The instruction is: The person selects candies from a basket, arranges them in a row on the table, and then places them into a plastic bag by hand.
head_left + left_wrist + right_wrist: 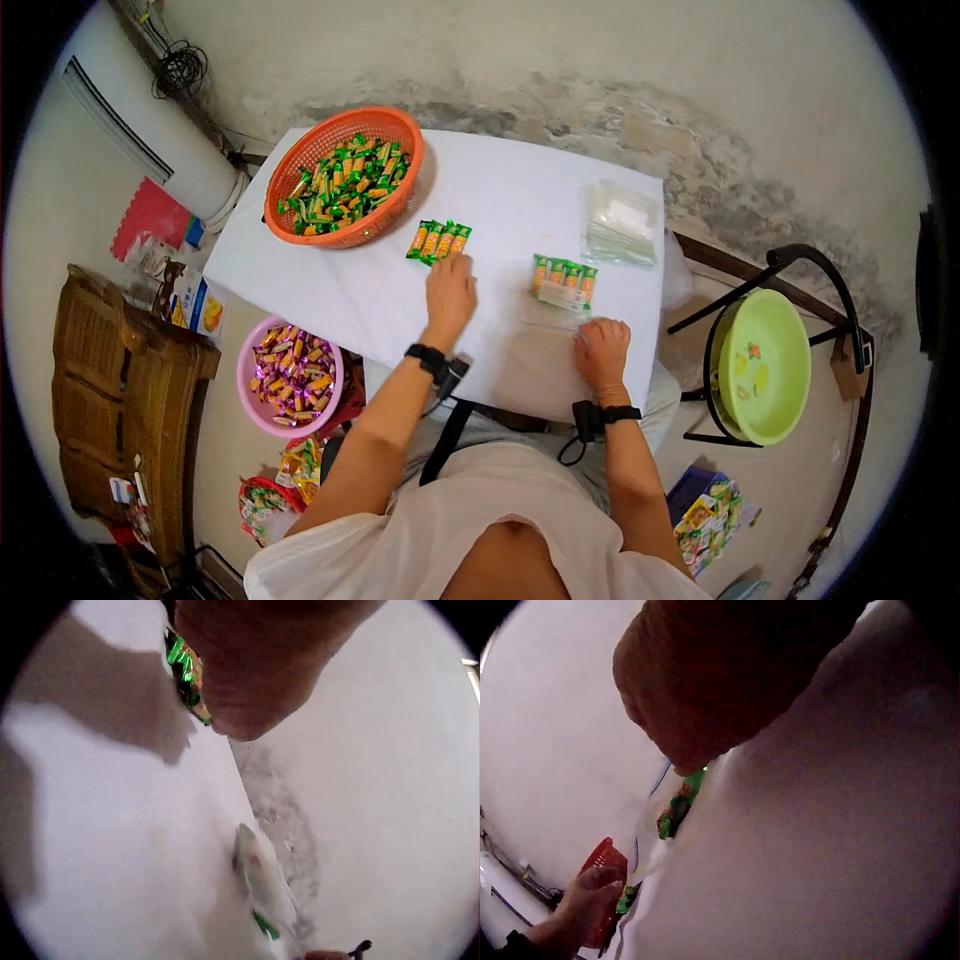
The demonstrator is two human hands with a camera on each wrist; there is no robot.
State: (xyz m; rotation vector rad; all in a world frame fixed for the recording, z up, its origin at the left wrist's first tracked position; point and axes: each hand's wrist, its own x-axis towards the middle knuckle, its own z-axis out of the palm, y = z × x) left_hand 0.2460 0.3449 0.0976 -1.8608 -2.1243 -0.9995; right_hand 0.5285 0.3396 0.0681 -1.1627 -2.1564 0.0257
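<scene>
Touching four glossy green-and-orange packets (433, 238), rowed on a white table (500, 180): one left hand (452, 295), whether pinching or not, cannot tell. Four matching packets inside one clear plastic bag (558, 315); right hand (603, 352) at its near end, grip likewise cannot be told. One flat stack of clear bags (620, 225), beyond. One round orange perforated basket (414, 165), heaped with like packets. One round pink basin (246, 390), purple-wrapped pieces (295, 372) inside.

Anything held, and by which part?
Cannot be told: the left hand is at the near end of a packet row, the right hand at the near edge of the filled bag.
</scene>
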